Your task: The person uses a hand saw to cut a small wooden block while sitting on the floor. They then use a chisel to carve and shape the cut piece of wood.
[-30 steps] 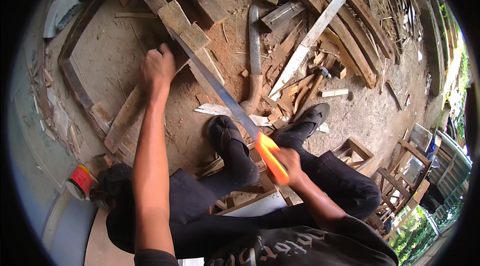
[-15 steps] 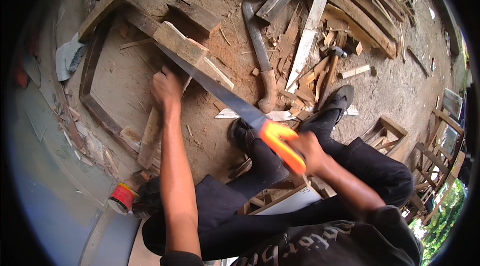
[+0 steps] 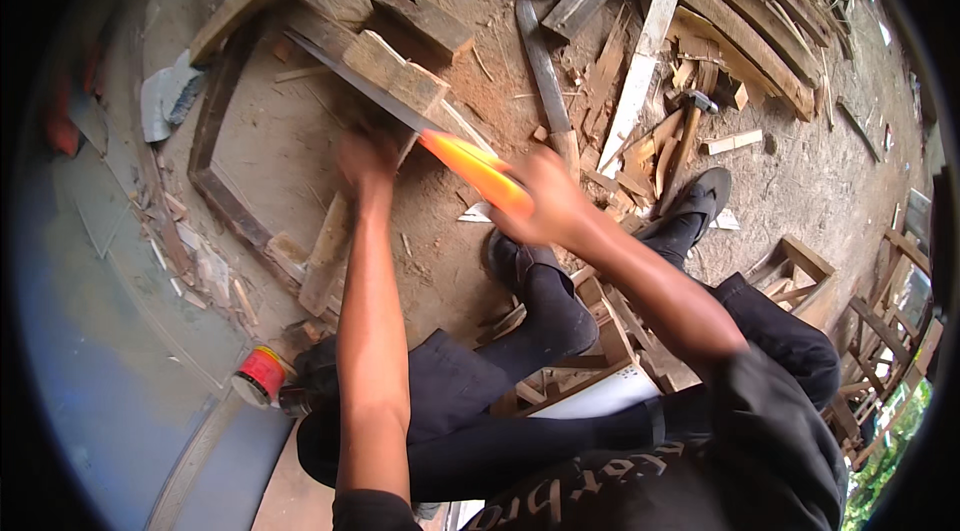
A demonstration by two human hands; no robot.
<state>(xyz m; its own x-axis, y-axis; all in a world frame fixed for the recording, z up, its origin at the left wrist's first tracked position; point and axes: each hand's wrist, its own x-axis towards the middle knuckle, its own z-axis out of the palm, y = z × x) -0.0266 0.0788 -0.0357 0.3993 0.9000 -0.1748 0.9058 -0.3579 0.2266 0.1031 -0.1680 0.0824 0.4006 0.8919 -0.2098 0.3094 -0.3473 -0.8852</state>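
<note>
My right hand (image 3: 545, 196) is wrapped round the orange handle of a handsaw (image 3: 375, 96), blurred by motion. The saw's long grey blade slants up to the left, along the near side of a short wooden block (image 3: 395, 71). The block lies on top of other timber on the ground. My left hand (image 3: 368, 163), also smeared, is closed just below the blade on a strip of wood (image 3: 326, 266) that runs under the wrist. Its fingertips are hidden, and so is the spot where blade and wood meet.
Beyond the block lies a dark timber piece (image 3: 425, 21). To the right are a machete (image 3: 540, 61), a hammer (image 3: 690, 121), a white-faced plank (image 3: 645, 61) and scattered offcuts. A red tin (image 3: 262, 374) stands at lower left. My sandalled foot (image 3: 705, 196) rests near the hammer.
My right hand has pushed the saw forward and to the left, so the handle is now close to the wooden block. My left hand stays by the blade. The whole view has shifted slightly.
</note>
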